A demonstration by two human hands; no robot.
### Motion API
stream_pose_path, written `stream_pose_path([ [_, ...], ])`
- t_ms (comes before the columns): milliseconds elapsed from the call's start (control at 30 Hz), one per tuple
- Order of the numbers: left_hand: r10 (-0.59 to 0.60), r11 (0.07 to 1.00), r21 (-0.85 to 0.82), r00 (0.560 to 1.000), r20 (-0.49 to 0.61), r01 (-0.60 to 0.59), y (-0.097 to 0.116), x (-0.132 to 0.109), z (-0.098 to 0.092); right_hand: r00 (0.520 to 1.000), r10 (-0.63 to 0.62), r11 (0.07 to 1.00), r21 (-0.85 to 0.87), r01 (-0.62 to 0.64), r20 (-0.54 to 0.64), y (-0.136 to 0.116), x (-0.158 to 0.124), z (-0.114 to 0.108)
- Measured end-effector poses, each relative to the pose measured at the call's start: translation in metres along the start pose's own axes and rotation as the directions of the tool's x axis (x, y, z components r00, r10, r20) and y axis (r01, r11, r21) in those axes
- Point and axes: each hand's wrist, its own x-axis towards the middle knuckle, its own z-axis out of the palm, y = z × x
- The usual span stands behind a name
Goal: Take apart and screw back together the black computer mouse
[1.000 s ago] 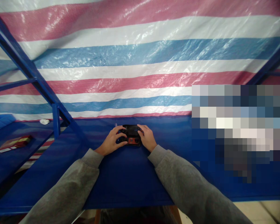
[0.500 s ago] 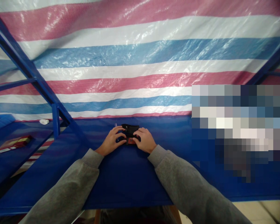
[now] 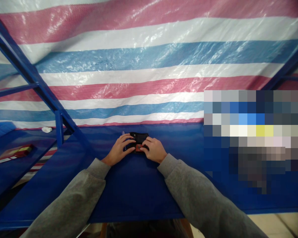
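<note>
At left, a red box lies on a blue metal shelf. On the blue tabletop, the left hand and right hand grip narrowly from both sides around a flat black case with a red patch, resting mid-table; no opening shows.

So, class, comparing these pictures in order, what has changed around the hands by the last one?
The right hand has moved down and inward from the top edge of the black object, and now covers its side next to the red part. The left hand stayed on the other side; neither hand let go. The blue table, the striped tarp and the red box stayed put.
</note>
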Motion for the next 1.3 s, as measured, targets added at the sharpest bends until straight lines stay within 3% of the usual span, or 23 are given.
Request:
stream_pose_path([
  [200, 0.046, 0.999, 0.000, 0.999, 0.017, -0.046, 0.004, 0.000, 0.000, 0.989, -0.105, 0.994, -0.017, 0.104, -0.101, -0.003, 0.001, -0.003],
  [500, 0.032, 1.000, 0.001, 0.999, -0.043, -0.032, 0.007, 0.000, -0.001, 0.979, -0.171, 0.983, 0.048, 0.177, -0.112, -0.006, 0.001, 0.001],
  [733, -0.038, 0.999, -0.035, 0.983, -0.179, 0.032, 0.011, -0.001, -0.003, 0.959, -0.060, 0.968, 0.217, 0.123, -0.276, -0.004, -0.003, 0.003],
  [900, -0.074, 0.997, -0.034, 0.969, -0.237, 0.068, 0.012, -0.001, -0.005, 0.959, -0.059, 0.964, 0.235, 0.127, -0.276, -0.001, -0.003, 0.007],
  [1300, -0.044, 0.998, -0.066, 0.949, -0.313, 0.024, 0.024, -0.001, -0.008, 0.942, 0.016, 0.908, 0.400, 0.127, -0.336, -0.006, -0.003, 0.003],
])
